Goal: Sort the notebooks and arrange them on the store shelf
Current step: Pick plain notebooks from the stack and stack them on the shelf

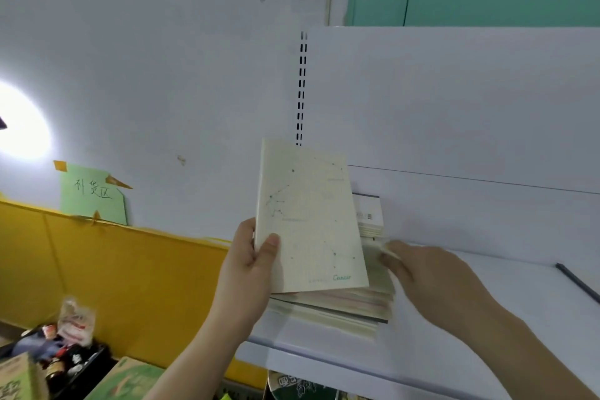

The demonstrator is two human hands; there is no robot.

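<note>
- Left hand (251, 256): fingers grasping the cream notebook (310, 221), thumb on its cover, held upright above the stack.
- Right hand (431, 273): fingers extended, released, at the stack (341, 305)'s right edge.
- Stack: lying at the shelf (470, 318)'s left end; edges are best squared before the held notebook is added.

My right hand (431, 273) is blurred at the fingertips. The cream notebook (310, 217) I hold up hides part of the stack (350, 305) behind it. Its small print is unreadable. Both my forearms run off the bottom edge.
</note>
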